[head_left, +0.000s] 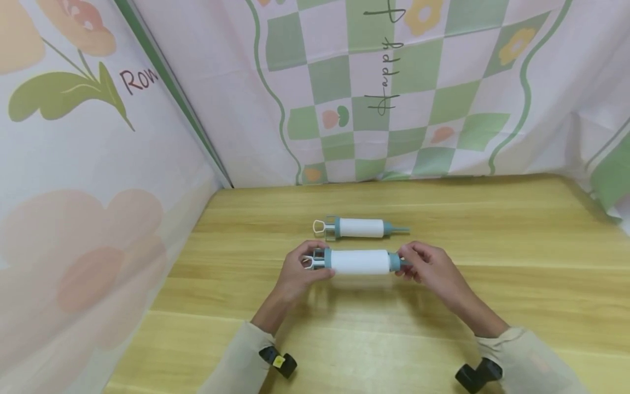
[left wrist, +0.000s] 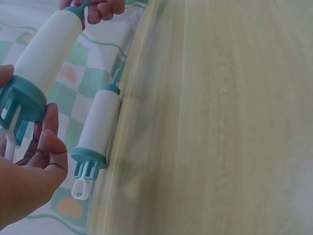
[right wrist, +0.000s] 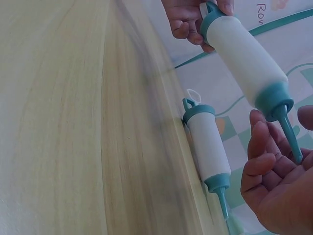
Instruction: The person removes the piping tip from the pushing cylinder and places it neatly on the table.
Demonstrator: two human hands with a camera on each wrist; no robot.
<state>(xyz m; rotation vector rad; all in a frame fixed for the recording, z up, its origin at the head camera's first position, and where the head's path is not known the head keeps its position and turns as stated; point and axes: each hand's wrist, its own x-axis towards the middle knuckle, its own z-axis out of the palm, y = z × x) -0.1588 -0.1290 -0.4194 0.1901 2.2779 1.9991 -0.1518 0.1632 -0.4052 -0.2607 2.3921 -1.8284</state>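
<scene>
Level above the table, a large syringe (head_left: 359,262) with a white barrel and teal ends spans both hands. At its handle end, my left hand (head_left: 297,269) grips the teal collar (left wrist: 30,98), thumb and fingers on opposite sides. My right hand (head_left: 435,271) has its fingers curled around the teal nozzle (right wrist: 288,132) at the other end, fingertips right at the teal cap (right wrist: 274,100). Part of the white pull handle (head_left: 311,263) is hidden behind the left fingers. A second, similar syringe (head_left: 361,227) lies on the table just beyond, its nozzle also pointing right.
The wood-grain table (head_left: 344,350) extends under both arms. Behind it hangs a printed cloth (head_left: 369,82) with green checks, and another flowered cloth (head_left: 162,142) hangs along the left. A small black device is strapped at each wrist.
</scene>
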